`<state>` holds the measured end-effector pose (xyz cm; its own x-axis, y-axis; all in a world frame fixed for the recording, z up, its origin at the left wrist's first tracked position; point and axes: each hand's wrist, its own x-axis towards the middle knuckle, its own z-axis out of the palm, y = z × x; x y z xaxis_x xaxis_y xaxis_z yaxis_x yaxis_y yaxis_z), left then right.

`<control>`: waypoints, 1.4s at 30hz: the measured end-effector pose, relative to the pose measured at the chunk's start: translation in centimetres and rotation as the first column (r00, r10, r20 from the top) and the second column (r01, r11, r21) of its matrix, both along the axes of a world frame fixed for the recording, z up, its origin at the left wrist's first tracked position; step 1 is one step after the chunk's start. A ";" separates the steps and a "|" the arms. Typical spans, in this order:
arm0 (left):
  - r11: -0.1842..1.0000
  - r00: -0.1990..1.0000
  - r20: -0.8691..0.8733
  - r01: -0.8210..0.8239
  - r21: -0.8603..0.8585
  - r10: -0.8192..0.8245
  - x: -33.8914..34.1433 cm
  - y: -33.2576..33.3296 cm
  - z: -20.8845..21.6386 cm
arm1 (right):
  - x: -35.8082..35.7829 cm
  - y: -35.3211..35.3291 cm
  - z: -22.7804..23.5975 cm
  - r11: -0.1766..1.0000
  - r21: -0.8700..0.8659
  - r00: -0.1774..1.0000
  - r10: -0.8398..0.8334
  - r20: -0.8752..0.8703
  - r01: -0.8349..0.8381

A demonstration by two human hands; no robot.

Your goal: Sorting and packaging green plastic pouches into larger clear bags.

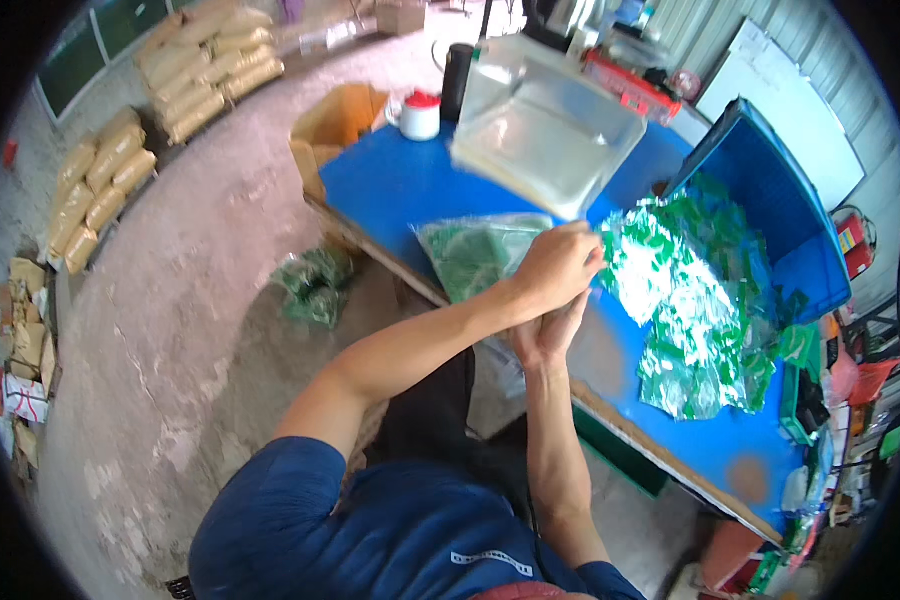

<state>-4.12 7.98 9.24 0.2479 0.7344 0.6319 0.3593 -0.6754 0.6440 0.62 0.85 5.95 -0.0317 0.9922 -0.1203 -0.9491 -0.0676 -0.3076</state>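
Observation:
My left hand is closed, knuckles up, over the near edge of the blue table; whatever its fingers hold is hidden. Just below it, my right hand is turned palm up, with the visible fingers stretched upward beside the left hand. Part of its palm is covered, so I cannot make out anything in it. Beside my left hand lies a clear plastic bag with green contents. To the right, a heap of shiny clear packets with green pieces spreads over the table.
A blue crate lies tipped behind the heap. Farther back on the blue table stand a clear plastic bin, a white mug and a cardboard box. Another green-filled bag rests on the floor. Stacked sacks line the far left.

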 end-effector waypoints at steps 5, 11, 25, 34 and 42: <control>0.992 0.993 0.020 0.114 -0.061 -0.112 4.7 -3.3 1.4 | 7.3 4.7 -9.6 0.940 0.340 0.995 -0.029 0.095 -0.005; 0.665 0.986 0.161 0.149 -0.732 -0.043 -11.6 8.7 -4.3 | 6.0 4.5 -3.1 0.972 -0.192 0.976 0.163 0.147 -0.134; 0.848 0.972 0.040 0.222 -0.482 -0.232 -11.9 5.1 -8.5 | 5.4 7.1 -2.5 0.969 -0.176 0.899 0.230 0.372 -0.175; 0.863 0.997 0.017 0.076 -0.500 -0.078 -7.6 2.8 -7.9 | 8.3 6.5 -0.2 0.964 -0.245 0.821 0.054 0.568 0.106; 0.903 0.999 -0.020 0.034 -0.427 -0.047 -6.8 3.1 -8.6 | 8.3 6.0 -0.2 0.925 -0.378 0.850 0.231 0.473 -0.040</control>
